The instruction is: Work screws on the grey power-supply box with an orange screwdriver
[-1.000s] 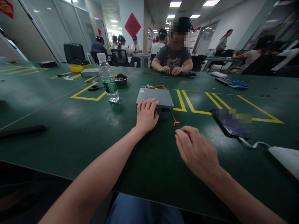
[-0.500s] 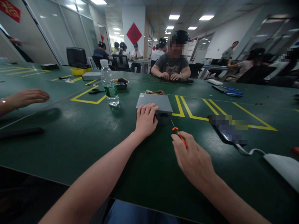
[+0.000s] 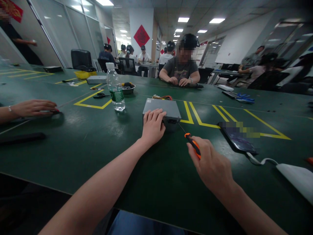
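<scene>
A grey metal computer power supply lies on the green table, its power socket facing me and coloured cables behind it. My left hand rests over its top near the left side, fingers on the lid and thumb by the front face, holding it. In my right hand is a screwdriver with an orange and black handle. Its thin shaft points up and left to the front right corner of the power supply; whether the tip touches is unclear.
Left of the power supply stands a water bottle, with a metal bowl behind. A phone with a white cable lies right. Another person's hand is at the left; a person sits opposite.
My right hand and the screwdriver have shifted slightly right and down. My left hand stays on the power supply. The other person's hand at the left has moved right and down.
</scene>
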A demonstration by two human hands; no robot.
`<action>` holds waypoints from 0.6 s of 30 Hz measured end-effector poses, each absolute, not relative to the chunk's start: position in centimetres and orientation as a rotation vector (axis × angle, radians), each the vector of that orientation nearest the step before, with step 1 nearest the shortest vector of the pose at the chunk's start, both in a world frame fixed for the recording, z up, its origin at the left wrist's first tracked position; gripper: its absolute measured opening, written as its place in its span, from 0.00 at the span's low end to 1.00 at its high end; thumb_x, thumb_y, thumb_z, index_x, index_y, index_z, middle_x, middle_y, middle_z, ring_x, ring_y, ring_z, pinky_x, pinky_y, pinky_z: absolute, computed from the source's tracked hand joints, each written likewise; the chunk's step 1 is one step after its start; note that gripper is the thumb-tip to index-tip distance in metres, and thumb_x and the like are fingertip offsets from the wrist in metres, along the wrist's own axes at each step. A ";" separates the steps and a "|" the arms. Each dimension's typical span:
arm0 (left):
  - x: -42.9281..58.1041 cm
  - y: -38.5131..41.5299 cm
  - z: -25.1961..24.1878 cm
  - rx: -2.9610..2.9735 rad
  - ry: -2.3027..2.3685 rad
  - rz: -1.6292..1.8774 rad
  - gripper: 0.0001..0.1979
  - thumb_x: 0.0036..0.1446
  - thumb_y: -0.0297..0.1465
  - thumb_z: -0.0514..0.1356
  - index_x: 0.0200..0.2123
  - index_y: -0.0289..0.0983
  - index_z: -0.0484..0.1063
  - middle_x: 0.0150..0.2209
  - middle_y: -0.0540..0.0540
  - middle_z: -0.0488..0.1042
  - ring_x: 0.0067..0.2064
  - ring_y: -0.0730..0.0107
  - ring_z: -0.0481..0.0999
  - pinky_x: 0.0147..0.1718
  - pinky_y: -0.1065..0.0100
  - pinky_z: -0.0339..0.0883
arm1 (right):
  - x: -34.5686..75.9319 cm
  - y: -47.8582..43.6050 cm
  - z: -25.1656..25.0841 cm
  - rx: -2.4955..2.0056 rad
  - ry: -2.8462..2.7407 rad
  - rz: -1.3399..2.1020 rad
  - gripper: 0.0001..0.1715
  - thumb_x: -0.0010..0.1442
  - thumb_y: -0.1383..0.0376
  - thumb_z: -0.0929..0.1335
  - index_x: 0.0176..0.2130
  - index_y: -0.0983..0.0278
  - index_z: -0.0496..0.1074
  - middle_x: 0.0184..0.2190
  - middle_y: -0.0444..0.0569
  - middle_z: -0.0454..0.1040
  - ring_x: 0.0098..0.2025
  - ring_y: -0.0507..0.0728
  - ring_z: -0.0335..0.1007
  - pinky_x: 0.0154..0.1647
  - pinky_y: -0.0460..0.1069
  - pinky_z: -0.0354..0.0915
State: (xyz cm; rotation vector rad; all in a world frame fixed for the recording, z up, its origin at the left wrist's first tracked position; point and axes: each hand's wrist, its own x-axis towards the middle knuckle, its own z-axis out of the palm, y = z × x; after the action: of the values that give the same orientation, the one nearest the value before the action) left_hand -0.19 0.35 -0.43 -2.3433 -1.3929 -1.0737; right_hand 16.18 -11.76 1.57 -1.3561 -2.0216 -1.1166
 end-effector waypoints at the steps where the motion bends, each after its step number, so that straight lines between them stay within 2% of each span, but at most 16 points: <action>1: -0.2 0.4 -0.4 -2.344 -1.392 -1.076 0.19 0.54 0.27 0.52 0.50 0.40 0.60 0.54 0.47 0.63 0.58 0.63 0.56 0.59 0.56 0.42 | 16.3 -11.7 1.7 -1.378 -1.994 -1.137 0.12 0.59 0.64 0.63 0.42 0.69 0.63 0.29 0.46 0.71 0.21 0.47 0.61 0.18 0.43 0.54; 3: -0.2 0.4 -0.5 -2.341 -1.391 -1.080 0.19 0.54 0.27 0.52 0.50 0.40 0.60 0.54 0.47 0.63 0.58 0.63 0.56 0.59 0.56 0.42 | 16.4 -11.7 1.7 -1.407 -2.017 -1.141 0.12 0.59 0.62 0.63 0.41 0.67 0.64 0.28 0.44 0.71 0.19 0.47 0.59 0.18 0.44 0.53; 7: -0.2 0.5 -0.6 -2.335 -1.379 -1.077 0.20 0.53 0.27 0.52 0.51 0.40 0.60 0.54 0.47 0.63 0.58 0.64 0.56 0.59 0.57 0.42 | 15.8 -12.0 1.2 -1.383 -2.100 -1.078 0.09 0.59 0.68 0.61 0.41 0.68 0.62 0.38 0.54 0.70 0.26 0.50 0.65 0.23 0.44 0.58; 9: -0.2 0.5 -0.6 -2.331 -1.375 -1.074 0.20 0.53 0.27 0.52 0.50 0.40 0.60 0.54 0.47 0.63 0.58 0.64 0.57 0.59 0.57 0.42 | 15.7 -12.0 1.0 -1.333 -2.134 -1.070 0.09 0.58 0.71 0.60 0.42 0.69 0.62 0.40 0.56 0.69 0.29 0.51 0.66 0.26 0.45 0.60; 15: -0.2 0.5 -0.5 -2.321 -1.379 -1.080 0.20 0.53 0.27 0.53 0.50 0.40 0.60 0.54 0.47 0.64 0.57 0.64 0.57 0.59 0.57 0.42 | 16.0 -11.7 1.6 -1.260 -2.054 -1.095 0.12 0.58 0.68 0.64 0.43 0.69 0.63 0.34 0.48 0.72 0.25 0.47 0.64 0.21 0.42 0.56; 18: -0.2 0.5 -0.5 -2.323 -1.377 -1.085 0.20 0.53 0.27 0.53 0.50 0.40 0.60 0.54 0.47 0.64 0.57 0.64 0.57 0.60 0.58 0.42 | 16.0 -11.6 2.0 -1.269 -2.069 -1.026 0.10 0.57 0.69 0.65 0.42 0.66 0.64 0.34 0.46 0.72 0.26 0.47 0.65 0.23 0.43 0.57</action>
State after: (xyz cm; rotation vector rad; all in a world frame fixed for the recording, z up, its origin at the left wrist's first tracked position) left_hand -0.24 0.46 -0.53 -2.3231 -1.3772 -1.0850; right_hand 15.99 -11.64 1.99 -1.2691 -2.0688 -1.0261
